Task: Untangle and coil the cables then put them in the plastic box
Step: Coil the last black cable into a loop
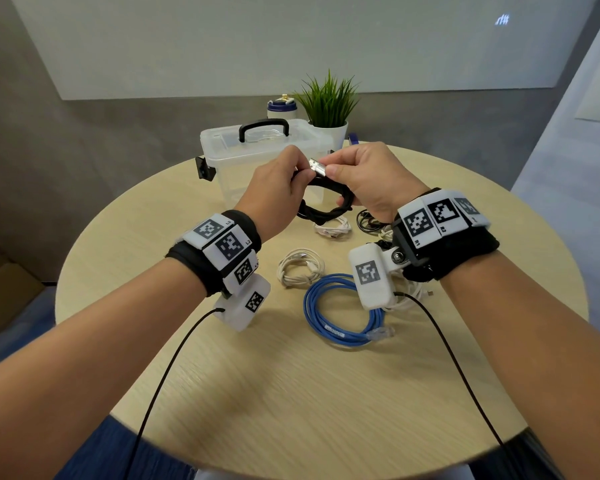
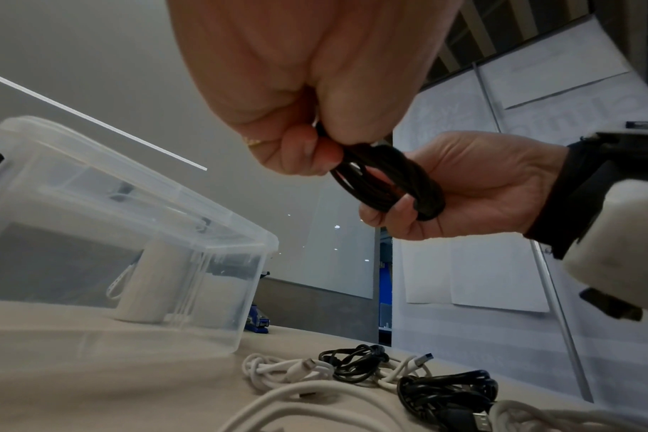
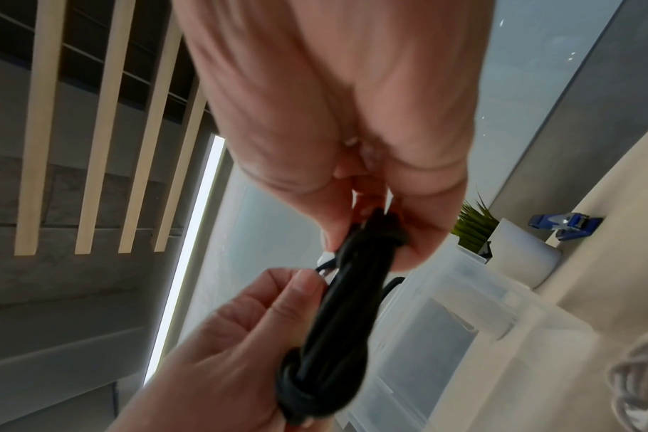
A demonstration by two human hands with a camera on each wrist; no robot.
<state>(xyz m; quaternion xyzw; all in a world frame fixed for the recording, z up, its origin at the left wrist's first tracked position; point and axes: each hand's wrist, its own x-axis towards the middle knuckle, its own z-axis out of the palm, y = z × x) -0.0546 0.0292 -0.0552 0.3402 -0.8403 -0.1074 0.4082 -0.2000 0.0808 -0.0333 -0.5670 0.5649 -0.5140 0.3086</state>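
Note:
Both hands hold a coiled black cable (image 1: pixel 326 204) above the table, in front of the clear plastic box (image 1: pixel 229 157). My left hand (image 1: pixel 291 174) grips the coil's left side, its fingers curled round the strands (image 2: pixel 389 181). My right hand (image 1: pixel 333 169) pinches the cable's silver USB plug (image 1: pixel 317 167) between thumb and forefinger, and its lower fingers pass through the loops. In the right wrist view the bundle (image 3: pixel 344 321) hangs between my right hand (image 3: pixel 389 233) and my left hand (image 3: pixel 278 292). The box's lid is on, black handle (image 1: pixel 264 128) upright.
On the round wooden table (image 1: pixel 291 393) lie a blue network cable coil (image 1: pixel 340 313), a white coil (image 1: pixel 300 266), a smaller white bundle (image 1: pixel 333 228) and tangled black cables (image 1: pixel 369 220). A potted plant (image 1: pixel 328 105) and a bottle (image 1: pixel 281 107) stand behind the box.

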